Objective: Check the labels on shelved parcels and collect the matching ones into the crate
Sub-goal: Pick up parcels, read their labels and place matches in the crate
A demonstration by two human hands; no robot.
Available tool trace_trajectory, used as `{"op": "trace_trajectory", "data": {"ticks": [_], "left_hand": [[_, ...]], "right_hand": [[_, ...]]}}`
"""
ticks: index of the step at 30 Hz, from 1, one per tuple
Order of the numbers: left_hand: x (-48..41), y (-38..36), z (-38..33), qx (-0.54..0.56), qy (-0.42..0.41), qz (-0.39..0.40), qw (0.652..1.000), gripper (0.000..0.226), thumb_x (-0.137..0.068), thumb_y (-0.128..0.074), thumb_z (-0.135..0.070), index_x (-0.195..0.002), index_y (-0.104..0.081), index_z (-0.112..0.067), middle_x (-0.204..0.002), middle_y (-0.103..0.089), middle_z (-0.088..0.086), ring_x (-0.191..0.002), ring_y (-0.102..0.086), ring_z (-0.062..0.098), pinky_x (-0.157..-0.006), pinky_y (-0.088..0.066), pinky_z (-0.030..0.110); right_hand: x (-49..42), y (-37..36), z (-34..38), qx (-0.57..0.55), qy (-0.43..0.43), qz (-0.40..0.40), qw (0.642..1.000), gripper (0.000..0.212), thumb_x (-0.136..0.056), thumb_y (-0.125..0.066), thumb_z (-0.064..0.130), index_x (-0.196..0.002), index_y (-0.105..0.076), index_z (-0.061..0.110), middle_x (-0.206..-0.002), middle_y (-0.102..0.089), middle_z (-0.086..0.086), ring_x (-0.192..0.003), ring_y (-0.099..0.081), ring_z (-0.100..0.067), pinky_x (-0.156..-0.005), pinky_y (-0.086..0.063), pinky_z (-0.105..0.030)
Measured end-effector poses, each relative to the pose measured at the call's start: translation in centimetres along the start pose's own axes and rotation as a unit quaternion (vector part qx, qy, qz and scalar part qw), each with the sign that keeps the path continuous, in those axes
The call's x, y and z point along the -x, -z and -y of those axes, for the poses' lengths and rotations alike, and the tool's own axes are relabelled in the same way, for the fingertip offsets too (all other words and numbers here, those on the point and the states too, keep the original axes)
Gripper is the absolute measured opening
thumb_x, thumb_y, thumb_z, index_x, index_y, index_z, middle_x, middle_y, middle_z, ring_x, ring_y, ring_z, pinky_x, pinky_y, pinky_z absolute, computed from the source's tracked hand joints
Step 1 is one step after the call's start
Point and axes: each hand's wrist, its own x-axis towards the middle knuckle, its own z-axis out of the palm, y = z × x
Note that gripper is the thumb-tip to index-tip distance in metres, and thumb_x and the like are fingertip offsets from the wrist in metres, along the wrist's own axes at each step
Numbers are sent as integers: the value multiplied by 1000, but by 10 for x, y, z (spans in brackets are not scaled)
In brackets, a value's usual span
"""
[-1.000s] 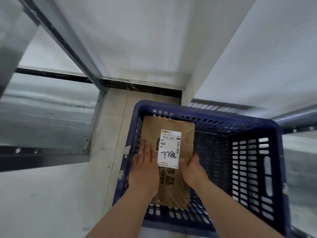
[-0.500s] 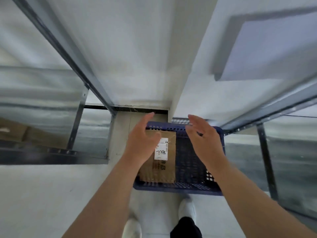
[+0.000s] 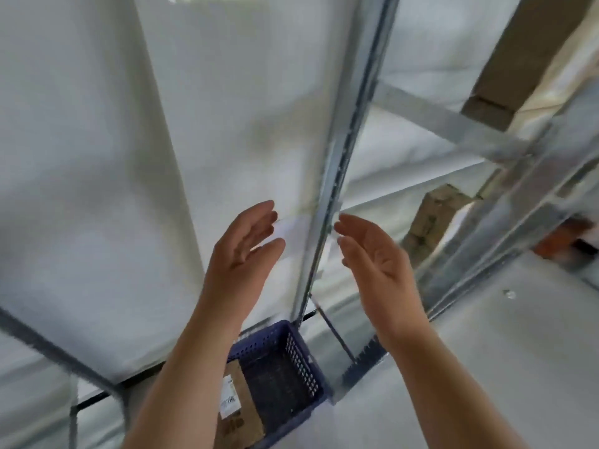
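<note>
A blue slotted crate (image 3: 291,371) stands on the floor far below, at the foot of a shelf post. A brown parcel (image 3: 241,413) with a white label lies flat in its left half. My left hand (image 3: 241,257) and my right hand (image 3: 376,264) are raised high above the crate, palms facing each other, fingers straight, holding nothing. Brown cardboard parcels sit on the shelves at the right: one (image 3: 434,218) at hand height, a larger one (image 3: 522,56) higher up.
A grey metal shelf upright (image 3: 350,140) runs down between my hands. Metal shelf rails (image 3: 531,196) cross at the right, with an orange object (image 3: 557,241) behind them. A white wall fills the left. Another rack frame (image 3: 74,361) stands at lower left.
Both hands left the parcel in the crate and rose up. The view lifted from the crate toward the upper shelves on the right.
</note>
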Motion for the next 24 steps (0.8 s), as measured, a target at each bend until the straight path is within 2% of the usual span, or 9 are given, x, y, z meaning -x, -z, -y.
{"op": "trace_trajectory", "data": {"ticks": [2,4,7,9,13,16,19,22,24], "left_hand": [[5,-37,-40,13,-27,61,998,42,-100,-62,-13,-130,-64,-43,-125,-70,-25,-118,-61,-12,-84,-49,7],[13,-78,-76,28,-55,118,991,38,-100,-62,-13,-127,-65,-40,-123,-71,-24,-115,-64,-9,-81,-50,5],[30,-150,-111,45,-90,194,976,31,-98,-68,-15,-124,-68,-31,-122,-74,-15,-116,-68,2,-92,-52,15],[45,-205,-129,58,-114,242,962,36,-88,-66,-24,-123,-68,-29,-122,-74,-14,-116,-68,4,-92,-52,15],[71,-313,-154,72,-122,309,940,47,-78,-69,-42,-124,-68,-36,-127,-72,-15,-120,-67,6,-100,-49,24],[80,-395,-175,80,-130,326,933,43,-77,-71,-43,-120,-69,-47,-126,-73,-16,-122,-66,5,-103,-48,25],[84,-475,-194,109,-131,324,931,36,-89,-74,-25,-124,-67,-36,-124,-74,-15,-122,-65,3,-94,-51,15],[83,-540,-212,111,-143,319,930,35,-94,-71,-25,-125,-66,-38,-125,-73,-16,-121,-65,2,-100,-47,24],[80,-580,-221,112,-153,316,930,34,-98,-69,-21,-128,-66,-37,-125,-73,-17,-121,-66,2,-102,-47,27]], "right_hand": [[14,49,26,0,19,-50,999,31,-107,-57,28,-137,-65,30,-131,-70,21,-125,-64,-2,-108,-53,-43],[30,99,46,3,38,-93,995,34,-103,-57,36,-136,-65,30,-132,-70,19,-126,-64,-5,-109,-53,-45],[53,174,59,-9,57,-161,985,36,-94,-58,39,-128,-68,33,-126,-73,18,-122,-67,-4,-107,-54,-41],[68,226,62,-21,70,-214,974,34,-92,-60,37,-124,-70,34,-124,-75,17,-119,-68,-5,-105,-54,-42],[92,327,57,-34,79,-267,960,25,-97,-69,39,-122,-71,33,-119,-77,15,-113,-71,-5,-99,-53,-38],[108,411,53,-26,77,-282,956,25,-98,-65,32,-123,-69,32,-118,-78,16,-113,-71,-3,-98,-54,-33],[124,493,49,-9,77,-291,954,38,-87,-61,38,-124,-68,33,-117,-77,17,-113,-71,-3,-94,-55,-29],[129,562,45,14,84,-291,953,36,-93,-63,45,-127,-68,34,-119,-76,17,-115,-70,-4,-93,-53,-30],[123,605,42,18,85,-292,952,34,-96,-63,42,-129,-67,35,-121,-76,17,-116,-69,-3,-93,-52,-29]]}}
